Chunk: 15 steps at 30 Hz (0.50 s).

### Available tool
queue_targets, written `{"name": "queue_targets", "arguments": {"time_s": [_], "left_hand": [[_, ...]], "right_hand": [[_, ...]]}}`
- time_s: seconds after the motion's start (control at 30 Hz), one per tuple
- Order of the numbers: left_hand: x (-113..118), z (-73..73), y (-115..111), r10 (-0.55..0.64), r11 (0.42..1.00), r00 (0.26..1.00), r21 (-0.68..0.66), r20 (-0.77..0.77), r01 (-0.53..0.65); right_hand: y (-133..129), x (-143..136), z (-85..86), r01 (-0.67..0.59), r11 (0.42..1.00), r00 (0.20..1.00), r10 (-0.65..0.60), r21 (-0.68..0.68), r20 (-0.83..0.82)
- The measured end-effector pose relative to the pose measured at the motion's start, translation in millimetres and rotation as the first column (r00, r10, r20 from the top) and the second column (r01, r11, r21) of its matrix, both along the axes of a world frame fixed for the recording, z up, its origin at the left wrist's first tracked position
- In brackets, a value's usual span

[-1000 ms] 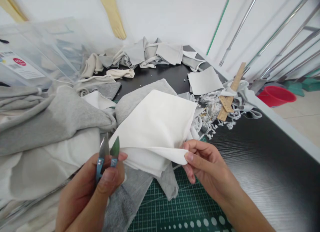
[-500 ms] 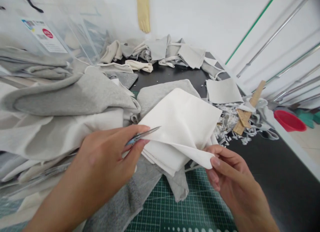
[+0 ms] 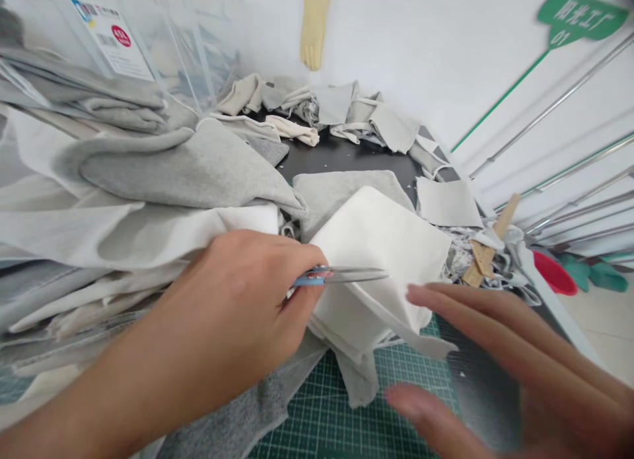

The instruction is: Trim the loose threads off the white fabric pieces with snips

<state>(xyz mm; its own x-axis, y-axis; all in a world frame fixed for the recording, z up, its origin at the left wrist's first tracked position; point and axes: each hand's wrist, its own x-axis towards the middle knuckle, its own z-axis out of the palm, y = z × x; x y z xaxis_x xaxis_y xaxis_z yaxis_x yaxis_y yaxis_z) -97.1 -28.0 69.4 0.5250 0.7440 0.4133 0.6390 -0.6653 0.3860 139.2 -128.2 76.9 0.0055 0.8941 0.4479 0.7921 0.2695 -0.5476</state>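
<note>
In my left hand is a pair of small scissors with a light blue handle, held between thumb and fingers. Its pointed metal blades point right, across a white piece of cloth. Whether the fingers also pinch the cloth is hidden. The cloth's loose front corner droops to the right over a green cutting mat. My right hand is open at the lower right, fingers spread and apart from that corner. Folded white layers and a grey cloth piece lie under and behind the white piece.
A heap of grey and white fabric rises at the left, before a clear plastic bin. Scraps line the black table's back edge. Shreds and wooden strips lie right; a red basin stands beyond the table.
My right hand has let go of the cloth corner, opened and moved right. The corner now hangs loose. My left hand and the scissors have moved right over the cloth; the view has shifted.
</note>
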Motion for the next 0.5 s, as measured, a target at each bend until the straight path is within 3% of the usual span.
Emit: {"name": "queue_targets", "arguments": {"time_s": [0.07,0.13,0.33,0.4,0.5], "left_hand": [[2,-1.1,-1,0.02,0.999,1.0,-0.036,0.004,-0.02],[4,-0.9,-1,0.03,0.997,1.0,-0.074,0.005,-0.029],[4,4.8,4,0.028,0.979,0.999,-0.201,-0.037,-0.035],[4,8.3,7,0.023,0.974,0.999,-0.223,-0.036,-0.03],[5,13.6,13,-0.001,0.964,1.0,-0.265,-0.011,-0.002]], "right_hand": [[19,-17,3.2,-0.227,0.973,0.968,0.23,-0.047,0.095],[35,-26,3.2,-0.262,0.959,0.961,0.27,-0.11,0.063],[55,-20,2.1,-0.288,0.902,0.931,0.184,-0.321,-0.316],[61,-15,-0.9,-0.384,0.831,0.845,0.141,-0.402,-0.516],[73,-9,-10.3,-0.534,0.735,0.655,0.046,-0.419,-0.754]]}}
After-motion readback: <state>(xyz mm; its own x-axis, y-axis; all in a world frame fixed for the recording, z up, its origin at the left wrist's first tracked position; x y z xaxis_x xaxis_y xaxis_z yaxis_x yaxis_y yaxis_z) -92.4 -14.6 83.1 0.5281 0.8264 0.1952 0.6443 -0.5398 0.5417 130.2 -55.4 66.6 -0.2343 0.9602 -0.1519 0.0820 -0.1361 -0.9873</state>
